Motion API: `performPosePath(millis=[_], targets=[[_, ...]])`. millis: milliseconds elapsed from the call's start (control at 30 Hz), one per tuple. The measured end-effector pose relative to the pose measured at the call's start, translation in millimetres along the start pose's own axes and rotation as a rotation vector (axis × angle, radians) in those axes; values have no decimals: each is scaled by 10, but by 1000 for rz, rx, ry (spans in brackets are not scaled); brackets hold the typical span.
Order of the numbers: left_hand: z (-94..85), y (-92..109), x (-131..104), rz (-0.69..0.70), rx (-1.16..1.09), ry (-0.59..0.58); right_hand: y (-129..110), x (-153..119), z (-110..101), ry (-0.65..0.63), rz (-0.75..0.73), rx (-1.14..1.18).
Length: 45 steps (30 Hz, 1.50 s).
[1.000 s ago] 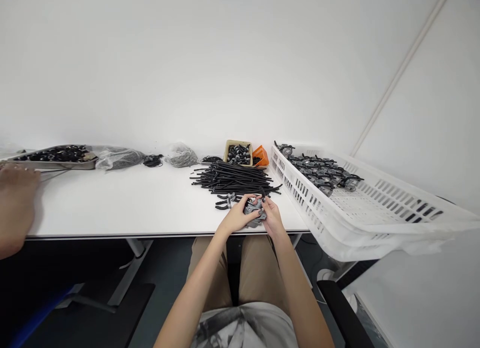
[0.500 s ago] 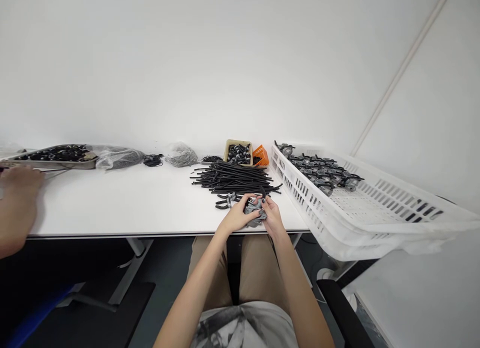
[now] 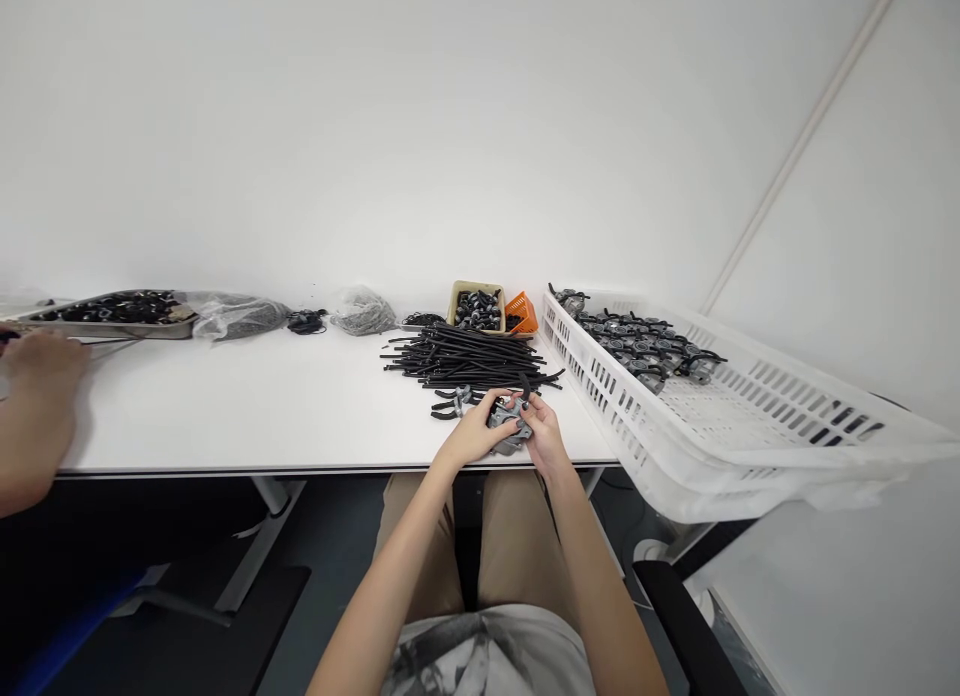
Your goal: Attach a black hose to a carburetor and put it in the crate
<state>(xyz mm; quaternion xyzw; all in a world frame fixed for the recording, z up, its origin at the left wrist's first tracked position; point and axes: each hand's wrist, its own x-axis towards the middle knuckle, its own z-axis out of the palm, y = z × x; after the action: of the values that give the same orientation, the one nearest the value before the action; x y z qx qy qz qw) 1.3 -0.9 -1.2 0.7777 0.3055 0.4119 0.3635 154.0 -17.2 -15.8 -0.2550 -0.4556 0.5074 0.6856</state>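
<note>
Left hand: the left hand (image 3: 474, 438), just below the middle of the frame at the table's near edge, cups a small grey plastic-and-metal part (image 3: 508, 425) from the left, fingers curled round it.
Right hand: the right hand (image 3: 544, 438) pinches the same grey part from the right, fingertips (image 3: 527, 408) on its top.
Held part: low centre, over the edge of the white table (image 3: 247, 416), between both hands; its detail is too small to tell.
Loose pieces: a few grey-and-black clips (image 3: 452, 401) lie just left of the hands.
Tubes: a pile of thin black rubber tubes (image 3: 466, 359) lies just beyond, at centre.
Small bins: a beige box of black parts (image 3: 477, 307) and an orange plastic basket (image 3: 521, 314) stand behind the pile.
Crate: a white slotted plastic crate (image 3: 720, 416), right of centre, holds finished grey parts with black tubes (image 3: 645, 341).
Far left: another person's hand (image 3: 37, 376) rests near a metal tray of black rings (image 3: 112, 311).
Risk: the part sits right at the table edge, so a slipped pinch would likely drop it to the lap or floor; a forearm swing could scatter the tubes.
</note>
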Motion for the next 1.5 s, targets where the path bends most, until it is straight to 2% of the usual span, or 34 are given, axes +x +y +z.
performPosePath(millis=[333, 467, 600, 767, 1067, 1500], targets=[[2, -14, 12, -13, 2, 5, 20, 4, 5, 25, -21, -12], [1, -17, 10, -19, -6, 8, -3, -9, 9, 33, 17, 29], [-1, -20, 12, 21, -37, 0, -34, -16, 5, -11, 63, 69], [4, -27, 13, -36, -6, 5, -8, 1, -1, -8, 29, 53], [-8, -17, 10, -21, -3, 18, -7, -7, -1, 20, 20, 34], [-5, -35, 20, -32, 3, 9, -8, 13, -9, -4, 22, -1]])
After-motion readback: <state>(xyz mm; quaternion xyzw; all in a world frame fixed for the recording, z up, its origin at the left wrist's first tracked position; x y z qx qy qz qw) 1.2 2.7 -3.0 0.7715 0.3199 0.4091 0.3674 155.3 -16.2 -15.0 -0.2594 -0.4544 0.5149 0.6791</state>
